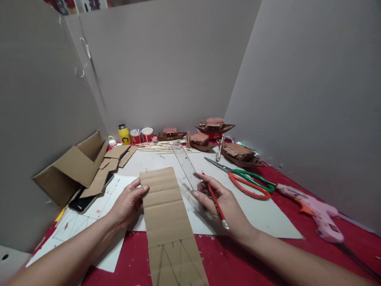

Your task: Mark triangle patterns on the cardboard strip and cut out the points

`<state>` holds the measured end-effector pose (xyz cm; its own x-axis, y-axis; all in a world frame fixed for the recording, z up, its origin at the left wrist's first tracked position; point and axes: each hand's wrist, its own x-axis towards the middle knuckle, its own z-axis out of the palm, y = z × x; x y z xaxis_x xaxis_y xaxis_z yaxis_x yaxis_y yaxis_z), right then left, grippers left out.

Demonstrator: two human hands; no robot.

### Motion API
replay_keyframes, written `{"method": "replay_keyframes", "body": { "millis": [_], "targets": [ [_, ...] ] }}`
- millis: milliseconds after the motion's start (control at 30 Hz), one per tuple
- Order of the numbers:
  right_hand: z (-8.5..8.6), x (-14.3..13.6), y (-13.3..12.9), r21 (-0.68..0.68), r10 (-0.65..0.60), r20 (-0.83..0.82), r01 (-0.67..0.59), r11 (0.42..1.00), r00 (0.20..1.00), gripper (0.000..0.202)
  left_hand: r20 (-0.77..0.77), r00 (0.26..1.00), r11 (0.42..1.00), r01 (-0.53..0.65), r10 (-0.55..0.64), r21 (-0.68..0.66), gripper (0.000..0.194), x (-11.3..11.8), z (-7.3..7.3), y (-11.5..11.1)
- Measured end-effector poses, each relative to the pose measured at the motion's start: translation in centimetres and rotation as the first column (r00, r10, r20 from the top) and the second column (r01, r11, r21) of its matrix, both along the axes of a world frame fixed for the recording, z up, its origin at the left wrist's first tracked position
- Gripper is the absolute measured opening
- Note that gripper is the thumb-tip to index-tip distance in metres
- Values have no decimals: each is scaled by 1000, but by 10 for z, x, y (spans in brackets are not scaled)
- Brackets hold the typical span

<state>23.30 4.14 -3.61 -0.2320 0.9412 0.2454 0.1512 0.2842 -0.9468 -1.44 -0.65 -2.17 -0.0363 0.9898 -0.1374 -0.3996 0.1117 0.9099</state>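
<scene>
Left hand (128,204) is pinching a long brown cardboard strip (165,220) by its left edge, and it's crossing the near edge of the white paper sheet (264,220). Right hand (223,206)'s fingers are clamping a clear plastic ruler (183,162) plus a red pencil (214,199).

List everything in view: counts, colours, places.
Cardboard strip: one, brown, front centre
Ruler: one, clear, centre
Pencil: one, red, centre
Scissors: one, green-orange, right
Glue gun: one, pink, right
Model boats: four, brown, back
Sticks: many, pale, back
Paper cups: two, red-white, back
Bottle: one, yellow, back
Container: one, white, back
Cardboard box: one, brown, left
Cardboard pieces: several, brown, left
Phone: one, dark, left
Marked paper: count unclear, white, left
Large sheet: one, white, centre
Tabletop: one, red, underneath
Walls: three, grey, around
Clutter: unclear, mixed, top left
Left hand: one, holding strip
Right hand: one, holding pencil
</scene>
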Motion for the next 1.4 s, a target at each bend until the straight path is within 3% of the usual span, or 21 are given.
{"method": "replay_keyframes", "body": {
  "millis": [267, 433, 667, 867, 1200, 1400],
  "targets": [
    [-4, 0, 0, -10, 54, -100, -55, 998, 994, 28, -28, 1000, 997, -1, -1, -73, 37, -3, -14, 5],
    [-5, -1, -1, -163, 125, -229, -165, 973, 965, 28, -37, 996, 992, 75, -79, -99, 40, 0, -13, 4],
    [-9, -2, 2, -225, 66, -377, -160, 961, 924, 34, -36, 992, 989, 121, -124, -85, 47, 2, -9, 2],
    [-5, 0, 3, -220, 51, -382, -145, 965, 923, 32, -85, 991, 991, 98, -106, -97, 50, 2, -11, 1],
    [-7, 3, 3, -222, 49, -332, -129, 967, 942, 26, -135, 991, 996, -1, -12, -93, 75, 0, -14, 1],
    [-6, 5, 5, -214, 72, -314, -145, 966, 947, 25, -159, 987, 997, 18, -31, -80, 66, -5, -19, 1]
  ]
}}
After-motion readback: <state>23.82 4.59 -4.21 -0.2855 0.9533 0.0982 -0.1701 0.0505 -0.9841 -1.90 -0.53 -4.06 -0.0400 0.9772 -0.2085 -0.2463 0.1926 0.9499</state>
